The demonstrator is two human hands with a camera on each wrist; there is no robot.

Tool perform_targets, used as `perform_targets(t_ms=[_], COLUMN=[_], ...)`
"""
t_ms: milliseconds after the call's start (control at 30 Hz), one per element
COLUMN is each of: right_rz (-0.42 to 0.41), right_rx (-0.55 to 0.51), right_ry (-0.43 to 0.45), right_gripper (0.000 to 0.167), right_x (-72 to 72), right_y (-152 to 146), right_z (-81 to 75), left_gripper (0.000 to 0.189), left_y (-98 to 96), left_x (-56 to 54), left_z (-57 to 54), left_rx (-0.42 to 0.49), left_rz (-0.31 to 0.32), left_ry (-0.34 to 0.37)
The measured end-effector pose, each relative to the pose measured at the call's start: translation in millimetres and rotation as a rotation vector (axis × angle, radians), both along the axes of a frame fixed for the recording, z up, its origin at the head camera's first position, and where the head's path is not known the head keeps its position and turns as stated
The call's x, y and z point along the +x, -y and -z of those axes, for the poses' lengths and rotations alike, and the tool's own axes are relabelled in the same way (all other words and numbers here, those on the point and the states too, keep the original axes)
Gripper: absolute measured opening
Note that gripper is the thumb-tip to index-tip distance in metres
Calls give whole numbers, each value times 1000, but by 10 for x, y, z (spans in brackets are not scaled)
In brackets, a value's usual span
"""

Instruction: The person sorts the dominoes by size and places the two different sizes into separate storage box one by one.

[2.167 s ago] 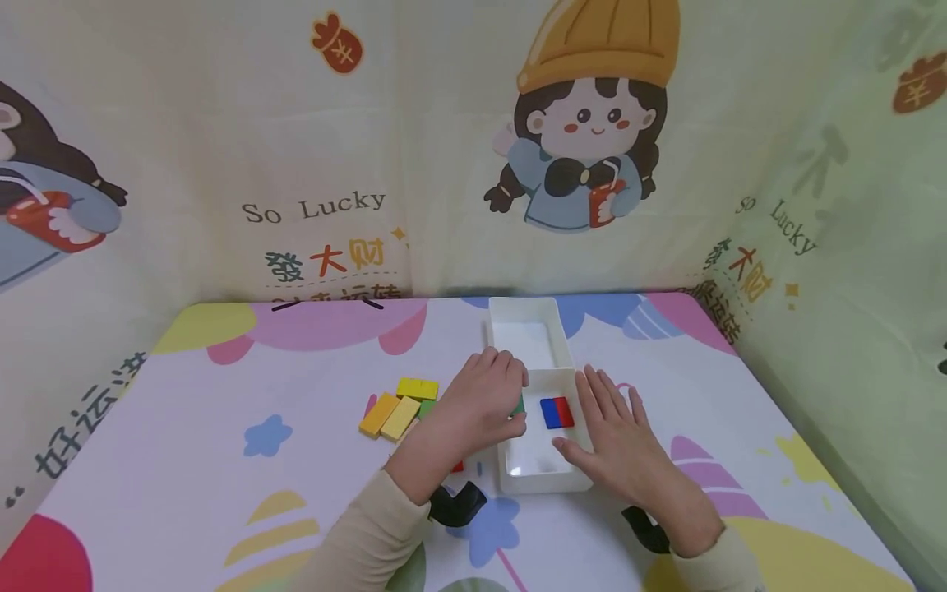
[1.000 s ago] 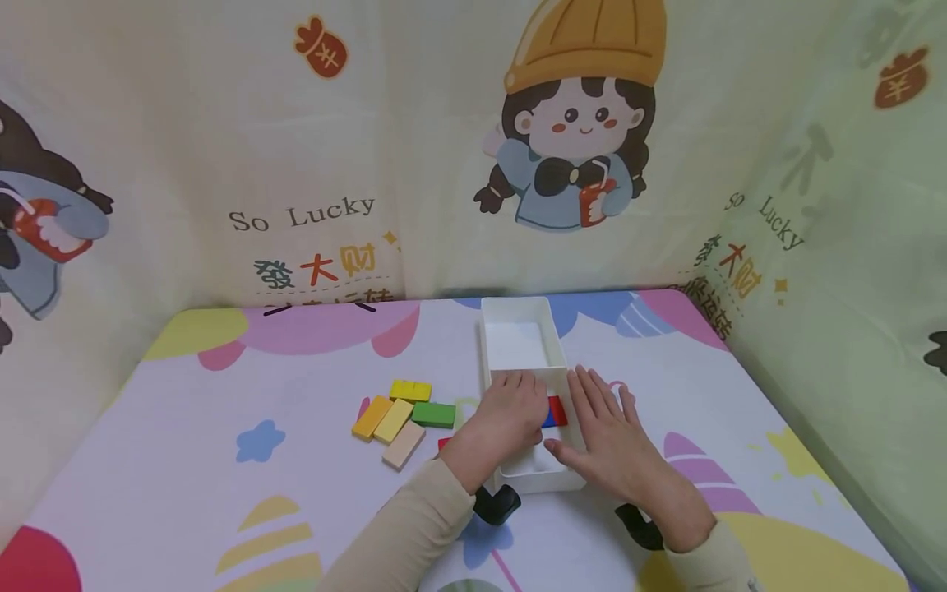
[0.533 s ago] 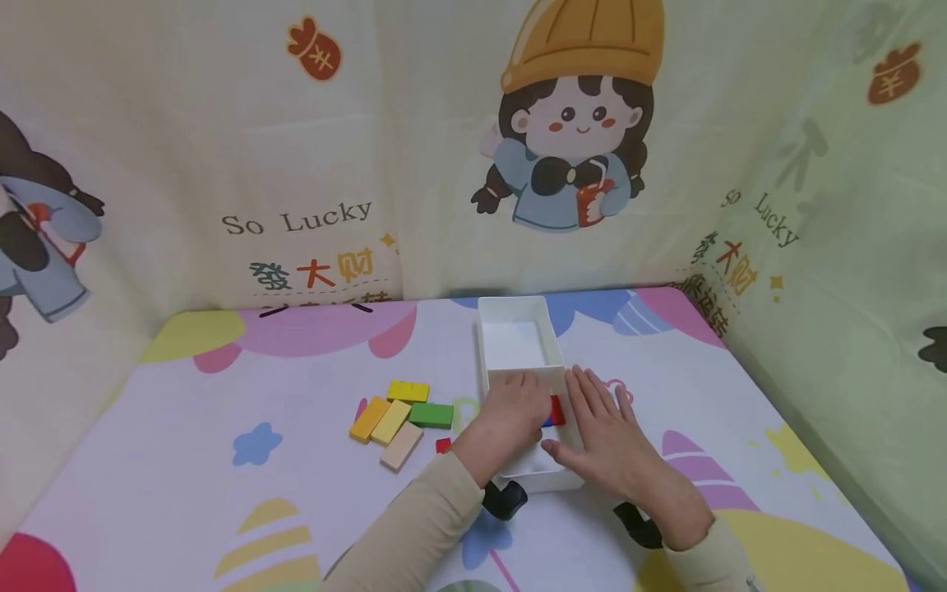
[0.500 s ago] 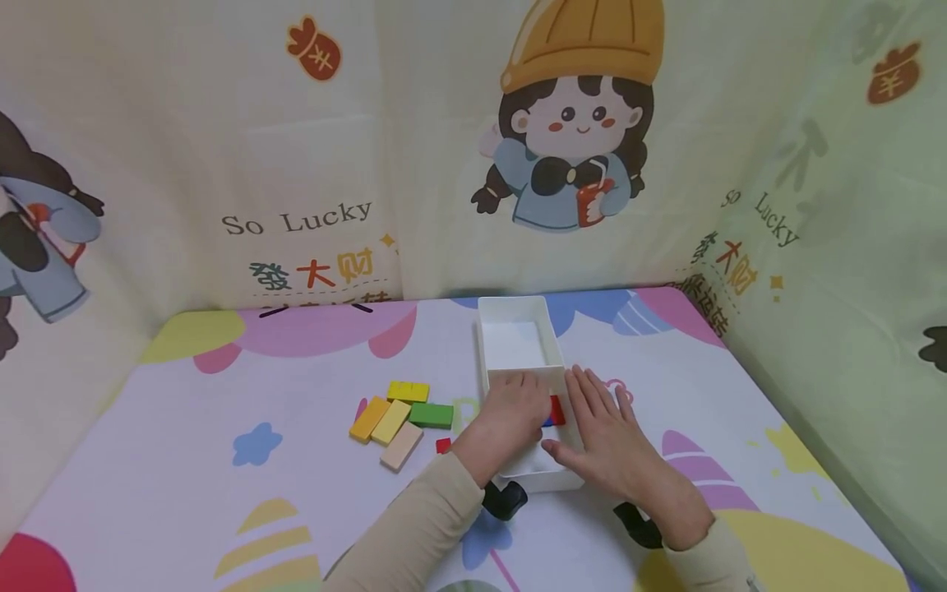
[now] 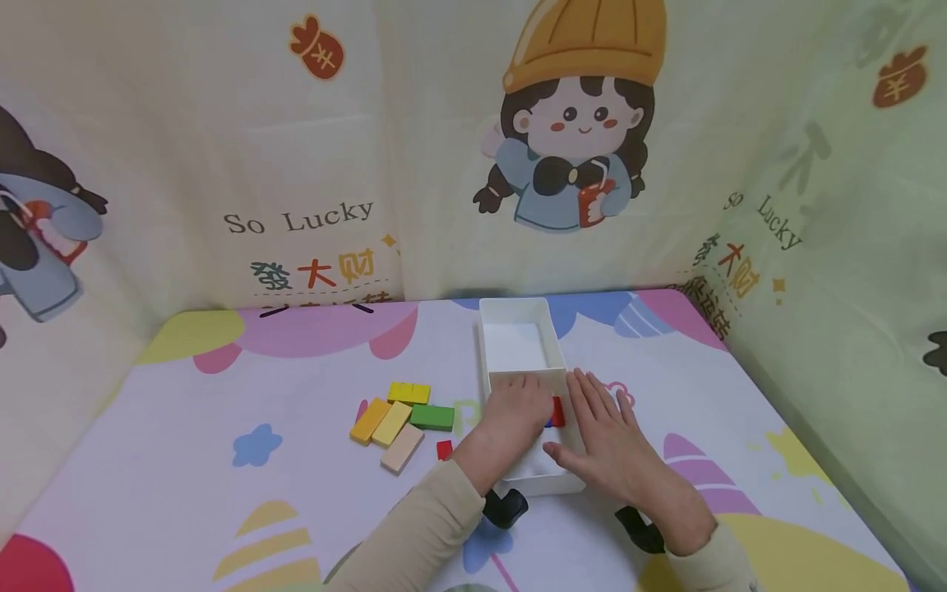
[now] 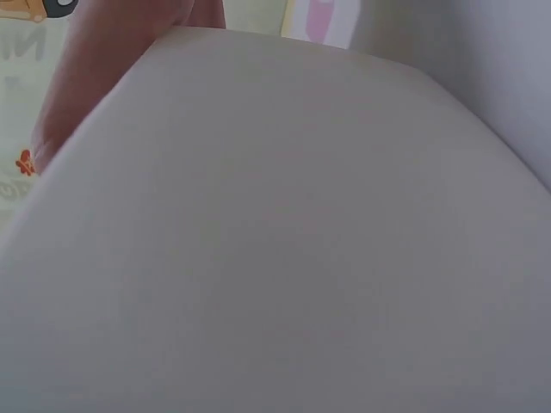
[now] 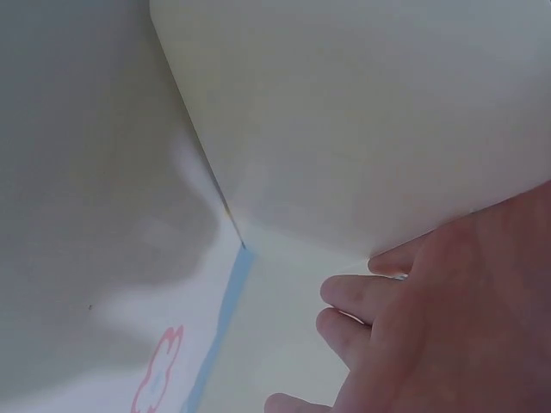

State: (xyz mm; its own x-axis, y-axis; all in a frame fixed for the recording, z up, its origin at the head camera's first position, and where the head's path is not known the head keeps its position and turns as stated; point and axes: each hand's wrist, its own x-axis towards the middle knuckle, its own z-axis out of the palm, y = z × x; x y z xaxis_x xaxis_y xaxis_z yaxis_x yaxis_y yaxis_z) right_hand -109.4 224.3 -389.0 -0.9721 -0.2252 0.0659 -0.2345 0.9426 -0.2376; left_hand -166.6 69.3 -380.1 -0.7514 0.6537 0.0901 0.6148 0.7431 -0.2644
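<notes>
My left hand reaches down into the near white box, fingers curled over its left part. The green block seen in it earlier is hidden under the hand now. Just right of those fingers lies a red block, with a sliver of a blue block beside it. My right hand lies flat along the box's right side, fingers straight and thumb over the rim. In the right wrist view, the right hand is beside a pale wall. A pale surface fills most of the left wrist view.
A second white box stands end to end behind the near one. Left of them lie loose blocks: yellow, orange, pale yellow, green, tan and a partly covered red one.
My left hand has moved right and down into the near box with the green block, then stayed almost still. The loose green and tan blocks have come into view. My right hand keeps its place.
</notes>
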Motion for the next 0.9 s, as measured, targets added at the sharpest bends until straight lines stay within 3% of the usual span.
perform_targets(t_ms=[133,367,700,900], right_rz=[-3,8,10,14], right_rx=[-3,7,43,38], right_ry=[0,15,-4,0], right_gripper=[96,96,96,97], right_x=[1,4,14,10], right_y=[15,42,30,16], right_z=[-9,-28,-23,-44], left_gripper=[39,43,36,29], left_y=[11,76,262,448], left_x=[7,10,63,88], left_z=[-6,-118,-312,-356], left_rx=[14,60,137,188], left_rz=[-4,-8,-7,-22], left_ry=[2,84,38,32])
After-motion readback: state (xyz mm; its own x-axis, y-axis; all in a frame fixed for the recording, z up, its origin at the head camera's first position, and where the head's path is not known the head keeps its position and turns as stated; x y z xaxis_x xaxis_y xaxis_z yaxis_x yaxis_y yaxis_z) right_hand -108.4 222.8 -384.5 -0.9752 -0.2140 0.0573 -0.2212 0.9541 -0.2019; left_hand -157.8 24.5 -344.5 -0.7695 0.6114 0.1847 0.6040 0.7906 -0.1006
